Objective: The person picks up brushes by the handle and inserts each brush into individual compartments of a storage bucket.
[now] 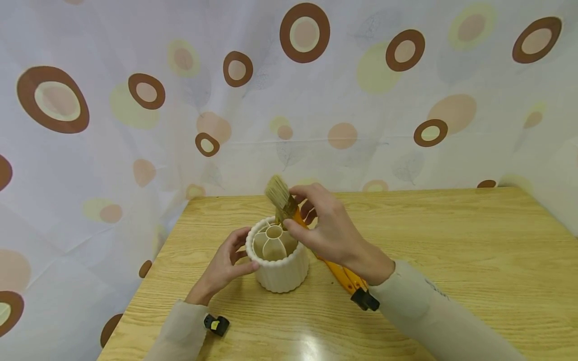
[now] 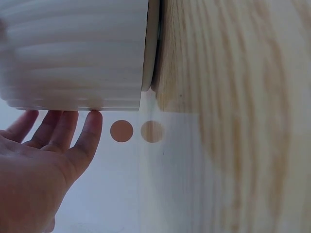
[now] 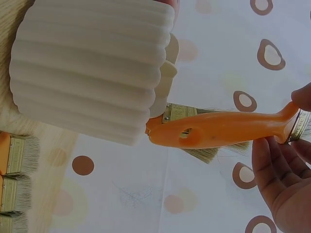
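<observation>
A cream ribbed brush holder (image 1: 282, 276) stands upright on the table, with petal-like dividers (image 1: 273, 247) inside its scalloped rim. My left hand (image 1: 223, 268) holds it at its left side, thumb on the near side; the left wrist view shows fingertips against the ribbed wall. Above the holder's right rim, my right hand (image 1: 331, 230) pinches a paintbrush (image 3: 218, 130) near its metal ferrule. Its pale bristles (image 1: 277, 191) point up and its orange handle end points down at the holder's mouth. Behind it, another paintbrush (image 3: 181, 112) stands bristles-up in the holder.
Several more orange-handled paintbrushes (image 3: 18, 155) lie on the wood-grain table (image 1: 460, 240), partly under my right forearm in the head view. A white curtain (image 1: 343, 95) with brown and peach circles hangs behind the table and along its left side.
</observation>
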{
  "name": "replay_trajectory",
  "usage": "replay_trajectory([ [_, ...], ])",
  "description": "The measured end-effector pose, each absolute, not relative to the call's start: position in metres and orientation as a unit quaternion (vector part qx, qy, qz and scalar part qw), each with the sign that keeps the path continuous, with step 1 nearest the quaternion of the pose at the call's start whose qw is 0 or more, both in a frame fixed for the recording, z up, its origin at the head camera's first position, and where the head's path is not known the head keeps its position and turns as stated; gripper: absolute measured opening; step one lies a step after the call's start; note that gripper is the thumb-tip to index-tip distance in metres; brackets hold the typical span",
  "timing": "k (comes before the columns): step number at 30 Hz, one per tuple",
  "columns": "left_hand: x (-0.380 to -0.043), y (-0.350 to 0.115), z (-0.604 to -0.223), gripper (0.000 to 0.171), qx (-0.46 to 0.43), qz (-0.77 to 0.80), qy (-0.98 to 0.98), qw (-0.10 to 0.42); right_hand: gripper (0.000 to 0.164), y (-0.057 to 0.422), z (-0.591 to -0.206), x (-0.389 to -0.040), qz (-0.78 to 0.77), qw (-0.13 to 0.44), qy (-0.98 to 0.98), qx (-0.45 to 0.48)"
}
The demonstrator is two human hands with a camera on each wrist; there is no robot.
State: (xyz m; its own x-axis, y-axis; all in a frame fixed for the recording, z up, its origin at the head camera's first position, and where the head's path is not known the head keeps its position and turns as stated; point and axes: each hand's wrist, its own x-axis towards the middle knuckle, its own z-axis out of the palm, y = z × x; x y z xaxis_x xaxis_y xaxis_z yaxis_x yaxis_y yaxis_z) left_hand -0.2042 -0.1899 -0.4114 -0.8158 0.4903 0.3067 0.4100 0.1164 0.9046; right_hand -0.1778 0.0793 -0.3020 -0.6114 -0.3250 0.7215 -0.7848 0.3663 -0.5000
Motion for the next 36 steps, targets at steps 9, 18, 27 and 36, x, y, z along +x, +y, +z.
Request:
replay_trajectory([
  [9, -0.205, -0.189, -0.412, 0.069, 0.303, 0.592, 0.746, 0.034, 0.045, 0.077, -0.302, -0.178, 0.444, 0.268, -0.779, 0.353],
  [18, -0.206, -0.189, -0.413, 0.07, 0.306, 0.586, 0.75, 0.029, 0.044, 0.073, -0.3, -0.179, 0.456, 0.277, -0.768, 0.355],
  [27, -0.207, -0.191, -0.414, 0.068, 0.306, 0.587, 0.749, 0.028, 0.044, 0.068, -0.3, -0.181, 0.472, 0.277, -0.759, 0.352],
  [36, -0.205, -0.191, -0.413, 0.069, 0.302, 0.589, 0.75, 0.029, 0.044, 0.065, -0.3, -0.18, 0.481, 0.267, -0.762, 0.343],
])
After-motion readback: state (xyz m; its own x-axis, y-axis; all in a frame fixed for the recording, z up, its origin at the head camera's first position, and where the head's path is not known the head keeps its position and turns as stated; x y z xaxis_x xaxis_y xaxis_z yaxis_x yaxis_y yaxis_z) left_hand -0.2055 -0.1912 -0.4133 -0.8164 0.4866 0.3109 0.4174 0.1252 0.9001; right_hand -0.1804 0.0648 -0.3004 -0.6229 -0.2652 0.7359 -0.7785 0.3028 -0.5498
